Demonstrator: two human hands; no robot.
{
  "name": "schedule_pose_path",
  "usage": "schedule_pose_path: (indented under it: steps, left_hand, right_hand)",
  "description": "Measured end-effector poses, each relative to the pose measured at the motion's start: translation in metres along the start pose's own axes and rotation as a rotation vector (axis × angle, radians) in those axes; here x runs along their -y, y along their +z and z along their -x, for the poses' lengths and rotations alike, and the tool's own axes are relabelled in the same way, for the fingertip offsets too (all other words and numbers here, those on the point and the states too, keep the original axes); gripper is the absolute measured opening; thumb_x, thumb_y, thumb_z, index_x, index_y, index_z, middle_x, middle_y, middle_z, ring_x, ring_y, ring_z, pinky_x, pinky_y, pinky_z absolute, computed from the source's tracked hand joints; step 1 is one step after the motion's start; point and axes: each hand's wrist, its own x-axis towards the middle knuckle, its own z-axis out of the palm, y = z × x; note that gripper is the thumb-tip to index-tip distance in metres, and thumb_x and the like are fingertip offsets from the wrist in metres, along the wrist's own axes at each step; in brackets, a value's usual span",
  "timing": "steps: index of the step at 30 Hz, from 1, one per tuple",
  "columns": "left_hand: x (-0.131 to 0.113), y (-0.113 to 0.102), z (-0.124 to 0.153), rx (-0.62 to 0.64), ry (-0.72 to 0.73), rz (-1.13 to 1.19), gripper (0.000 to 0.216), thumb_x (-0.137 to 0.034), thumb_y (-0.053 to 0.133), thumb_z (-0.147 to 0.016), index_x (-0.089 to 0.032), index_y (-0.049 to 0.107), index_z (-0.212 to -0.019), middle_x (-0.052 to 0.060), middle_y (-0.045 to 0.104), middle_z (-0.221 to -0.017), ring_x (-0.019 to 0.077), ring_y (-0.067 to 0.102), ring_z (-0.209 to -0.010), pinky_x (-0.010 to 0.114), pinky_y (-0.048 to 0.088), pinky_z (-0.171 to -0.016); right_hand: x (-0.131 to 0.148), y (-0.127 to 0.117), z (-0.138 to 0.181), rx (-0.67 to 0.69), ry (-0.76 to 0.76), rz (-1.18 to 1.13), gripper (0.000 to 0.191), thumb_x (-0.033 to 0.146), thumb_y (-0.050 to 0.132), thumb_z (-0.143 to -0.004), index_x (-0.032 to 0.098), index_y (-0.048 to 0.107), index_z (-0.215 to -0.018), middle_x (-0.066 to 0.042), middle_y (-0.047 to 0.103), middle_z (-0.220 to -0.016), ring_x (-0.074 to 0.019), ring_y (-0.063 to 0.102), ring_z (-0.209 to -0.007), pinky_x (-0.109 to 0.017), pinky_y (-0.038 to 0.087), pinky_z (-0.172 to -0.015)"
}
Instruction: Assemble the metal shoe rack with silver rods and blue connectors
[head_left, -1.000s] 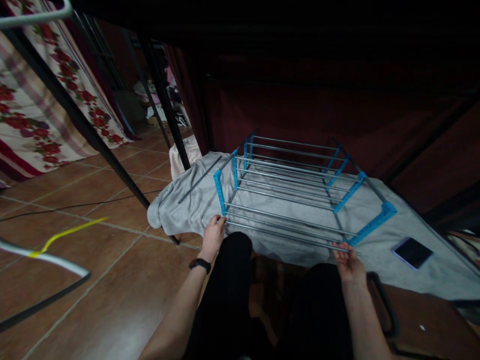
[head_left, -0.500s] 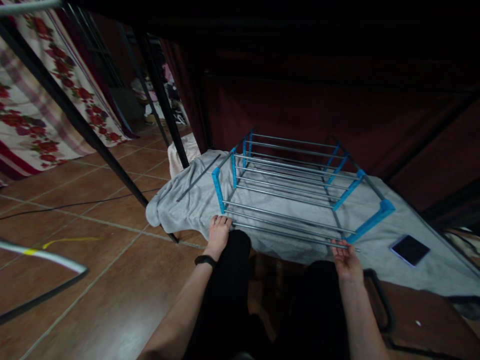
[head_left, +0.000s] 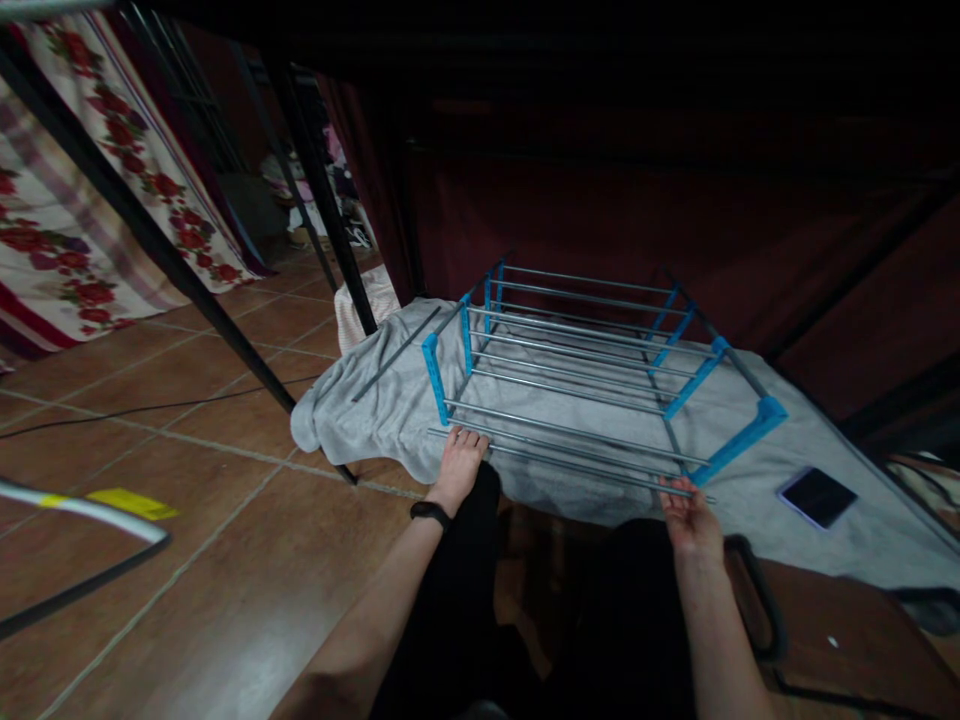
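A drying rack (head_left: 589, 386) of thin metal rods with blue plastic brackets stands on a grey blanket. Along its near side runs a loose-looking metal rod (head_left: 577, 468), just in front of the rack's lower rods. My left hand (head_left: 463, 468) is closed over this rod from above, a little in from its left end. Near the right end, my right hand (head_left: 690, 515) grips the same rod palm up, close beside a blue bracket (head_left: 739, 440). Whether the rod touches the bracket I cannot tell.
Another thin rod (head_left: 397, 354) lies on the blanket (head_left: 375, 420), left of the rack. A tablet or phone (head_left: 817, 497) rests to the right. Black frame posts (head_left: 161, 240) stand at the left, and a brown chair seat (head_left: 847, 630) is at lower right.
My left hand has slid right along the rod, and the rod's left end now shows beyond it. My right hand has stayed nearly in place.
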Motion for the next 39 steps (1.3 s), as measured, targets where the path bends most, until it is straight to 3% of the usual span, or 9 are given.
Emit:
schedule_pose_path:
  steps: [6, 13, 23, 32, 39]
  left_hand:
    - [-0.007, 0.004, -0.008, 0.025, -0.006, 0.067, 0.032, -0.01, 0.036, -0.087, -0.022, 0.064, -0.098, 0.01, 0.062, -0.093, 0.0253, 0.054, -0.098, 0.045, 0.031, -0.105]
    - [-0.005, 0.008, -0.011, -0.028, 0.003, 0.154, 0.03, -0.009, 0.039, -0.086, -0.02, 0.063, -0.097, 0.011, 0.062, -0.095, 0.0258, 0.054, -0.099, 0.047, 0.03, -0.105]
    - [-0.012, 0.003, -0.014, 0.046, 0.114, -0.217, 0.024, -0.017, 0.04, -0.091, -0.019, 0.061, -0.103, 0.008, 0.061, -0.095, 0.0223, 0.053, -0.096, 0.04, 0.035, -0.095]
    - [-0.015, 0.001, -0.017, 0.064, 0.145, -0.247, 0.025, -0.015, 0.037, -0.092, -0.018, 0.061, -0.102, 0.007, 0.06, -0.091, 0.0218, 0.053, -0.091, 0.038, 0.034, -0.089]
    - [-0.013, 0.003, -0.016, 0.074, 0.103, -0.219, 0.027, -0.015, 0.037, -0.092, -0.018, 0.061, -0.104, 0.008, 0.062, -0.096, 0.0225, 0.053, -0.096, 0.039, 0.034, -0.091]
  right_hand:
    - [0.0, 0.0, 0.002, 0.005, -0.001, 0.001, 0.028, 0.013, 0.033, -0.099, 0.017, 0.057, -0.085, 0.0, 0.065, -0.096, -0.0093, 0.065, -0.091, -0.037, 0.057, -0.089]
    - [0.001, 0.001, 0.002, -0.001, -0.004, -0.027, 0.025, 0.018, 0.039, -0.098, 0.018, 0.057, -0.081, 0.001, 0.066, -0.091, -0.0094, 0.066, -0.089, -0.037, 0.057, -0.09]
    - [0.001, -0.001, 0.001, -0.034, 0.017, -0.035, 0.032, 0.01, 0.031, -0.098, 0.017, 0.057, -0.082, 0.001, 0.067, -0.092, -0.0087, 0.067, -0.088, -0.035, 0.057, -0.088]
    - [0.001, 0.0, 0.001, -0.034, -0.004, -0.056, 0.027, 0.013, 0.038, -0.098, 0.018, 0.057, -0.08, 0.002, 0.067, -0.089, -0.0079, 0.067, -0.085, -0.036, 0.056, -0.09]
    - [0.001, 0.001, 0.002, -0.03, -0.002, -0.065, 0.03, 0.013, 0.033, -0.099, 0.018, 0.056, -0.079, 0.002, 0.067, -0.09, -0.0089, 0.067, -0.085, -0.035, 0.058, -0.086]
